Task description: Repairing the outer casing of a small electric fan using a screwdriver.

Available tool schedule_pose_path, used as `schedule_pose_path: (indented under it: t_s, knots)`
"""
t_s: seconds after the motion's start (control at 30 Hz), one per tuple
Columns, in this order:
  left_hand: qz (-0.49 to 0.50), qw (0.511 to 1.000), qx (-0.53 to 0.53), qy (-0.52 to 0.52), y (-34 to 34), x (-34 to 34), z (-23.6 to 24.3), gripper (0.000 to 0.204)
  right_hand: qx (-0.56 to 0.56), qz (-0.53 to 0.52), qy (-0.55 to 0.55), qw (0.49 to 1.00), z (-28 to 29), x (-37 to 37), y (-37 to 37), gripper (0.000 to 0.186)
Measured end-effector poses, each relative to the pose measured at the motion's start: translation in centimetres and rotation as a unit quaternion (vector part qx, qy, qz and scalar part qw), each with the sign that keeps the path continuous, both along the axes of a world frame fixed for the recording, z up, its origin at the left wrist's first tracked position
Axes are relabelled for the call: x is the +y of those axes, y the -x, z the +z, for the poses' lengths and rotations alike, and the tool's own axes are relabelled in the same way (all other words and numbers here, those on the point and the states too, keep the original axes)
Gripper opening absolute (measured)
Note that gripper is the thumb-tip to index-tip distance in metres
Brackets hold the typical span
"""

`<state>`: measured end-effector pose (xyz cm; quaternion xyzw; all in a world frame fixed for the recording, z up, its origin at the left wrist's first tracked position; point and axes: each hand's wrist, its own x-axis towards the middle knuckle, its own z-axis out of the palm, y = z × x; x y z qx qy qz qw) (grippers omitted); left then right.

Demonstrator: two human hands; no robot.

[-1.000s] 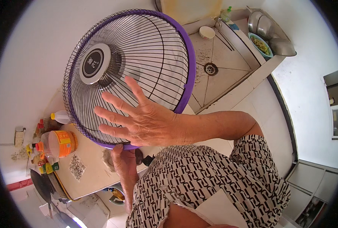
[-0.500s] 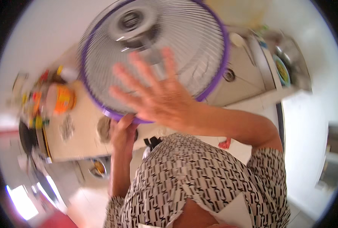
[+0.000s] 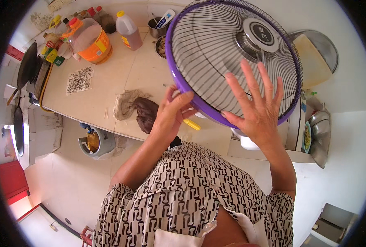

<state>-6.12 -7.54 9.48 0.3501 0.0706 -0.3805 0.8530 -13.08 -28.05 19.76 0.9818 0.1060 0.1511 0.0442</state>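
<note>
A round purple-rimmed wire fan guard [image 3: 232,61] is held above the pale tiled kitchen counter [image 3: 113,82]. The right hand [image 3: 255,109] lies spread flat against its grille; the left hand [image 3: 172,113] pinches its lower rim.

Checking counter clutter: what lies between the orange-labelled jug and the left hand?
Head view: a speckled cloth, bare counter, then crumpled rags just beside the left hand.

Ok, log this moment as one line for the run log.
left hand: grips purple rim of fan guard | right hand: fingers spread flat on grille | guard: held above counter | rags: on counter
</note>
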Motion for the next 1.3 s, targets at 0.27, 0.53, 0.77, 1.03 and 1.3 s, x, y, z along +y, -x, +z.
schedule_pose_path:
  t_s: [0.27, 0.53, 0.77, 1.03, 1.3]
  knots:
    - [-0.014, 0.995, -0.083, -0.060, -2.8, -3.6, -0.3, 0.069, -0.003, -0.017, 0.024, 1.000, -0.2, -4.2, 4.0, 0.093]
    - [-0.040, 0.997, -0.058, -0.012, -3.9, -6.4, -0.7, 0.053, 0.003, -0.025, 0.015, 1.000, 0.2, -7.4, 4.4, 0.091]
    - [-0.054, 0.995, -0.049, -0.071, -4.4, -8.7, 0.4, 0.057, 0.050, -0.065, 0.004, 0.997, 2.6, -6.9, 3.6, 0.085]
    - [-0.014, 0.987, -0.081, -0.138, -3.1, -10.3, 1.5, 0.055, 0.039, -0.109, 0.018, 0.993, 1.1, -3.4, -1.5, 0.092]
    - [-0.049, 0.987, -0.077, -0.134, -1.9, -10.0, 0.5, 0.056, 0.010, -0.136, 0.040, 0.990, -1.2, -2.8, 0.1, 0.096]
